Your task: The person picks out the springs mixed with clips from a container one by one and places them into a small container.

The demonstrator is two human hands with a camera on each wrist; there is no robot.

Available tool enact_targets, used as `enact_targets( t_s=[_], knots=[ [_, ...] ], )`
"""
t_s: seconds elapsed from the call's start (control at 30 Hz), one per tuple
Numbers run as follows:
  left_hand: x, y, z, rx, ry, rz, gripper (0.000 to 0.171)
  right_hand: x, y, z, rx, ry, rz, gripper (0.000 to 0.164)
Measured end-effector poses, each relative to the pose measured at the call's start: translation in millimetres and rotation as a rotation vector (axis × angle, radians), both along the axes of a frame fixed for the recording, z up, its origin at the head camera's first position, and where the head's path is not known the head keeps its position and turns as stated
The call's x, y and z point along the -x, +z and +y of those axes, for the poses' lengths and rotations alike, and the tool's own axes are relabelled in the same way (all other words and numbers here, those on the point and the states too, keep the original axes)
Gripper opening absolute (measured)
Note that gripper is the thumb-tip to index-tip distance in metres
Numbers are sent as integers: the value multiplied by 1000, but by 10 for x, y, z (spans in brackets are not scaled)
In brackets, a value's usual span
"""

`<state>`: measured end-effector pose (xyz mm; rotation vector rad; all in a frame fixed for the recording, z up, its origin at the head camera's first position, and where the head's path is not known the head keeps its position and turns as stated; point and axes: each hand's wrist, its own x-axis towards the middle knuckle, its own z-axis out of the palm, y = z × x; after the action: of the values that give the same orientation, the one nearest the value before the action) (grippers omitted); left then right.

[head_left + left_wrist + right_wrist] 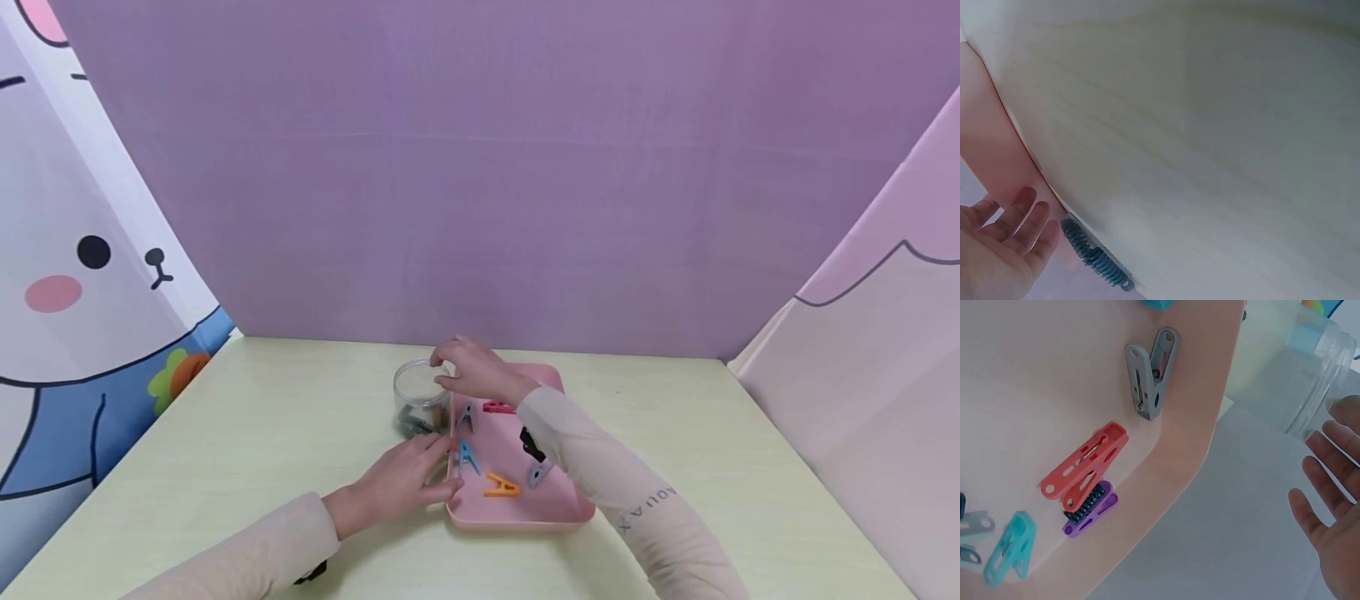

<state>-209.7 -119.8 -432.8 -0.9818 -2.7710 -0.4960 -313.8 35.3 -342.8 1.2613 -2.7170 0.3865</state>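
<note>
A clear round jar (405, 392) with dark things at its bottom stands against the left side of a pink tray (491, 454). My right hand (476, 371) is over the jar, its spread fingertips at the rim; the right wrist view shows nothing between these fingers. My left hand (397, 475) lies low in front of the jar, fingers loosely extended, its thumb by the tray's left edge. In the left wrist view a dark teal coiled cord (1097, 255) shows just beyond that hand's fingers (1035, 225).
Plastic clothespins lie scattered in the tray: orange (501, 486), blue (468, 457), grey (1154, 375), red (1088, 465) and purple (1092, 512), the last with a dark coil by it. A black piece (531, 444) lies near my right sleeve. A purple backdrop (480, 208) rises behind the table.
</note>
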Motion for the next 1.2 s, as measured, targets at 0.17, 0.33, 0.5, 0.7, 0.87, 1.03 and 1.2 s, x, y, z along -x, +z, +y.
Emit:
enact_targets(
  t_s=[0.17, 0.33, 0.5, 0.7, 0.87, 1.03, 1.2],
  knots=[
    [0, 6, -7, 2, -2, -15, 52, -9, 37, 60, 14, -20, -7, 25],
    [0, 3, -5, -2, -1, -35, 50, -3, 48, 161, 40, -38, -29, 24],
    [1, -6, -2, -11, 6, -32, 47, 23, 20, 292, 22, -80, -38, 22],
    [2, -9, 3, -11, 13, -39, 47, 83, -83, 455, 10, -121, -79, 21],
    [1, -13, 2, -8, 16, -48, 49, 134, -198, 589, -22, -151, -59, 22],
    [-2, -11, 0, -10, 16, -39, 50, 176, -296, 700, -53, -173, -53, 22],
    [0, -10, 5, -15, 21, -43, 49, 219, -384, 794, -63, -167, -49, 21]
  ],
)
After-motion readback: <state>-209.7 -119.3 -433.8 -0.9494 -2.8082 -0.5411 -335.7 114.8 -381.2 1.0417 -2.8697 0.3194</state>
